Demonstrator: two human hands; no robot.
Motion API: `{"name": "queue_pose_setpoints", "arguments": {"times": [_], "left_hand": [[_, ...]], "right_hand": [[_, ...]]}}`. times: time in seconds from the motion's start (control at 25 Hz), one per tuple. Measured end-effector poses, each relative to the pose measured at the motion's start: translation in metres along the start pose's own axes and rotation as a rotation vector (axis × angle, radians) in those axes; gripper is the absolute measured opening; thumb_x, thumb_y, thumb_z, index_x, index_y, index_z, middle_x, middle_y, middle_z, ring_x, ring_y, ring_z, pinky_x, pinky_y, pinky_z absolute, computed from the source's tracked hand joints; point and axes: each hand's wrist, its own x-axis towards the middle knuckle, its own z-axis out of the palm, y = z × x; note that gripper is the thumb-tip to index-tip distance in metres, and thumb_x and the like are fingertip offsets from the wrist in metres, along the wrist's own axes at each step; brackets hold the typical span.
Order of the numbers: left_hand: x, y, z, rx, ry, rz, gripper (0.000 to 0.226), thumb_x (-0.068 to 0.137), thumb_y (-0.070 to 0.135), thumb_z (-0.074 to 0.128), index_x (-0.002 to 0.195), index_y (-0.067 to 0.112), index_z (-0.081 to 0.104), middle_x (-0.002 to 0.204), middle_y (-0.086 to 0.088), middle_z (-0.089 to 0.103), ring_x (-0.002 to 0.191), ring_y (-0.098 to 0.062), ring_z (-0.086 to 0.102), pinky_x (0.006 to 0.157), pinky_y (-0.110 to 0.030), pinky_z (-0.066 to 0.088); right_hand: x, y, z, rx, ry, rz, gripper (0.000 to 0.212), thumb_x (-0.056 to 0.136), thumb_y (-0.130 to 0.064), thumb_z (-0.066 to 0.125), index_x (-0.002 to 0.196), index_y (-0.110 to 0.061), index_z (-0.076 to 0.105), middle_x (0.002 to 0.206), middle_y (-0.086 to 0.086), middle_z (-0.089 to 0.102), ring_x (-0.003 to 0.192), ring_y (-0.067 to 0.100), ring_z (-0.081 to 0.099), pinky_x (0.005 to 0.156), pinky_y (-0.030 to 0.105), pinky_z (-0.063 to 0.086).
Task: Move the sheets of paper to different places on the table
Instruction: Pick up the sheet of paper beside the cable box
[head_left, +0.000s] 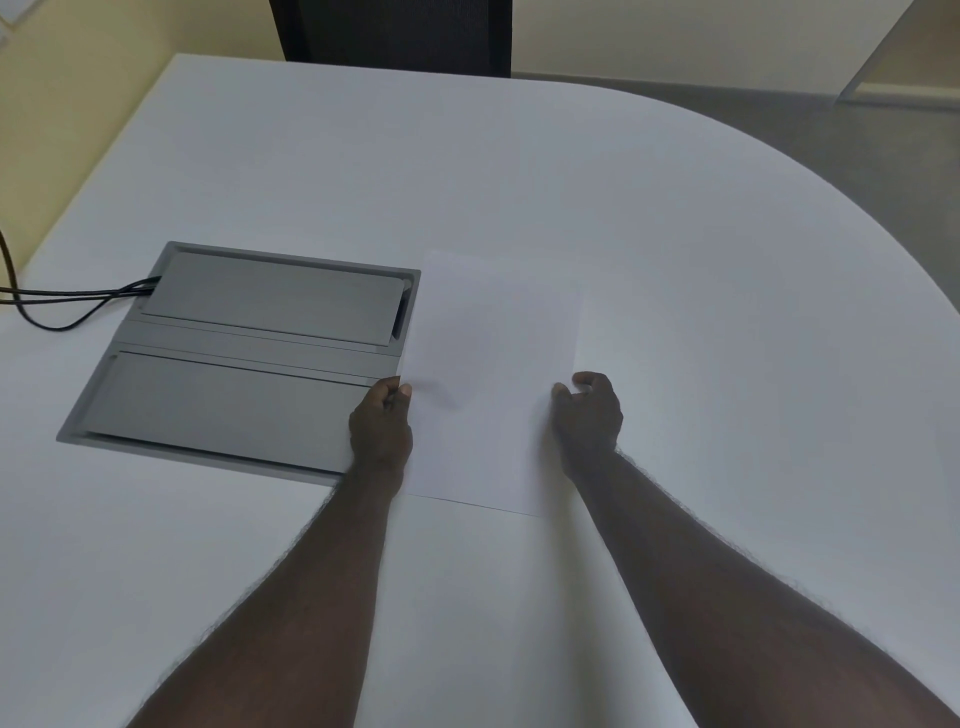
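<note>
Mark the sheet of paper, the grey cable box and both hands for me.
sheet of paper (493, 374): head view, bare middle of the sheet.
grey cable box (234, 395): head view, near lid panel.
left hand (382, 431): head view, back of hand.
right hand (589, 415): head view, back of hand.

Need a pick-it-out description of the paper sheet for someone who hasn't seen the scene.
Start at the grey cable box set into the white table. The paper sheet lies flat just right of it, between the left hand and right hand. White on white, it shows only by its thin edges.
</note>
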Motion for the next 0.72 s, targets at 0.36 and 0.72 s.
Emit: {"name": "queue_pose_setpoints", "arguments": {"times": [0.36,0.72], "left_hand": [[0.0,0.004,-0.002,-0.068,-0.006,-0.015,0.023,0.098,0.017,0.053,0.11,0.003,0.067,0.086,-0.006,0.062,0.077,-0.019,0.052,0.074,-0.03,0.043],[-0.024,0.029,-0.025,-0.109,-0.013,-0.023,0.024,0.096,0.021,0.056,0.101,0.002,0.069,0.083,-0.008,0.062,0.074,-0.019,0.052,0.072,-0.03,0.044]], "right_hand": [[0.0,-0.005,-0.005,0.117,0.005,0.053,0.012,0.092,-0.025,0.058,0.081,-0.019,0.06,0.09,0.001,0.065,0.08,0.024,0.058,0.075,0.035,0.053],[-0.027,-0.021,-0.036,0.14,-0.004,0.002,0.024,0.093,-0.026,0.055,0.069,-0.025,0.05,0.082,-0.005,0.055,0.08,0.023,0.048,0.086,0.042,0.045]]}}
